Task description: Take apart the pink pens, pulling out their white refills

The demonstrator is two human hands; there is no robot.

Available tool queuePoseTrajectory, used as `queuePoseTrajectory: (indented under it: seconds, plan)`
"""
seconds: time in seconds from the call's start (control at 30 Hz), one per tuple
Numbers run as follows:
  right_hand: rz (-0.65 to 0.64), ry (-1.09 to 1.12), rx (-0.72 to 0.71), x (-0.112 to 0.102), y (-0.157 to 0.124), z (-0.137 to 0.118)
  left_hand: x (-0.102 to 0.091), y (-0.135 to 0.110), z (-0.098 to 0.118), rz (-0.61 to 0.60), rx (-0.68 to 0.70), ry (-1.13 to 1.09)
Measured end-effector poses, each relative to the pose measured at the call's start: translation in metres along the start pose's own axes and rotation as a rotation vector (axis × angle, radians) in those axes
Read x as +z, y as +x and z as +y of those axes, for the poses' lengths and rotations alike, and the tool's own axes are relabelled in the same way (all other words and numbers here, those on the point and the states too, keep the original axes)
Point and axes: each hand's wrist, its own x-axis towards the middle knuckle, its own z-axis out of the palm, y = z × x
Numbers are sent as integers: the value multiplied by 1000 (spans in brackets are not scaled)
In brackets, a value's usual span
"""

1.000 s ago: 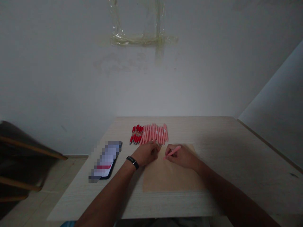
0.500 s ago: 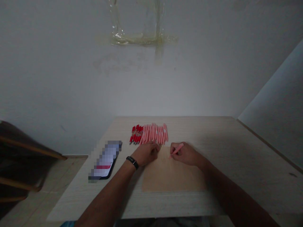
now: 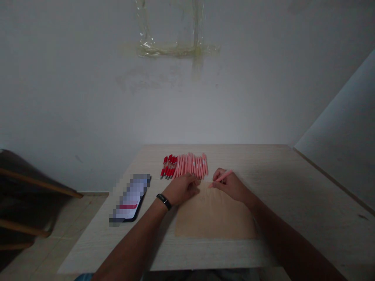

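A dim room, a light wood-grain table (image 3: 278, 160) against a pale wall (image 3: 88, 97).
Yellowed, glossy tape (image 3: 175, 51) marks out a patch high on the wall, cut off by the upper edge of view, with faint stains (image 3: 152, 80) below; at the left, dark furniture (image 3: 17, 210) with wooden bars (image 3: 38, 182) shows near a tiled floor (image 3: 73, 218).

Readable text: none | phone screen (image 3: 132, 198): pixelated | brown paper (image 3: 216, 216): marks too faint to read

Brown rectangular paper (image 3: 216, 218) on pale wood-grain tbl (image 3: 263, 162); slim pink pens (image 3: 191, 166) behind it, oblong dark-edged phone (image 3: 131, 199) L of both.
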Motion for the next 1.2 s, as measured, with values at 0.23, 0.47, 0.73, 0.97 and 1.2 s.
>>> queuePoseTrajectory:
  seconds: [0.23,0.47,0.73,0.97,1.2]
  plan:
    - [-97,212,41,7,1,-10,9,5,18,-20,83,-313]
    - [-48,326,88,13,2,-3,31,10,14,3,21,-531]
    - [298,330,48,10,10,12,44,13,13,-15,-59,-750]
    - [152,232,-7,14,8,2,44,12,23,-128,-112,-959]
    - [188,160,-10,10,8,8,47,15,21,-65,-155,-1016]
